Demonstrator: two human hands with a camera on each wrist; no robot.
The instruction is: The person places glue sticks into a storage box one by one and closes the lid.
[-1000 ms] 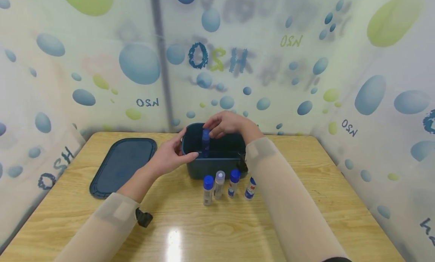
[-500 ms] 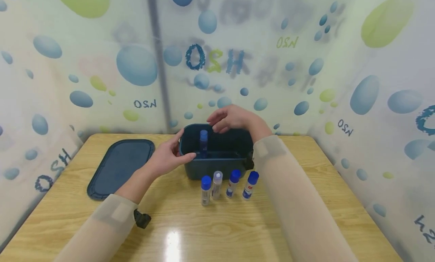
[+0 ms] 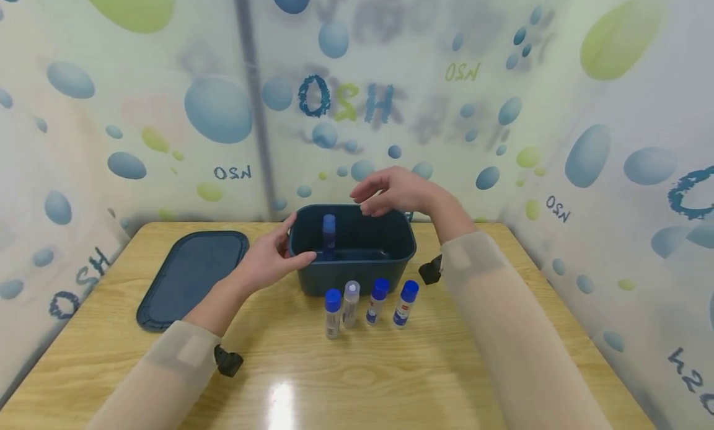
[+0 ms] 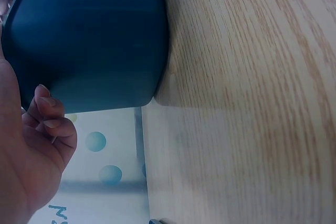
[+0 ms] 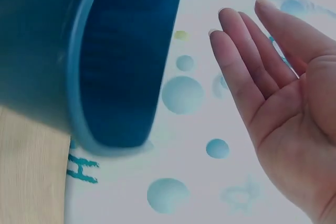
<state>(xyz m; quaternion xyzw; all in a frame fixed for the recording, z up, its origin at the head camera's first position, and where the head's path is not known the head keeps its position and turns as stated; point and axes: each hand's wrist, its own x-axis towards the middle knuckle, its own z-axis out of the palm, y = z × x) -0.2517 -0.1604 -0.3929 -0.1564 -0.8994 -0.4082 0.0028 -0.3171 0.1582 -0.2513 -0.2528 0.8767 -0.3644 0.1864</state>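
My left hand (image 3: pixel 271 259) grips the left end of a dark blue plastic bin (image 3: pixel 357 278), thumb at the front rim and fingers round the side. In the left wrist view its fingertips lie against the bin's wall (image 4: pixel 100 40). Upright inside the bin, near its left end, stands a blue-capped glue stick (image 3: pixel 329 235). My right hand (image 3: pixel 398 191) hovers over the back right of the bin, fingers loosely extended and holding nothing. A row of glue sticks stands before the bin: blue-capped ones (image 3: pixel 332 312), (image 3: pixel 377 301), (image 3: pixel 405 304) and one with a pale clear cap (image 3: pixel 351 304).
A dark blue lid (image 3: pixel 192 278) lies flat on the wooden table (image 3: pixel 312 380) left of the bin. A patterned curtain (image 3: pixel 312 151) rises right behind the table's back edge. Small black wrist cameras (image 3: pixel 228 360) hang from both sleeves.
My right hand has let go of the glue stick inside the bin and moved up and to the right. The left hand keeps its place on the bin.
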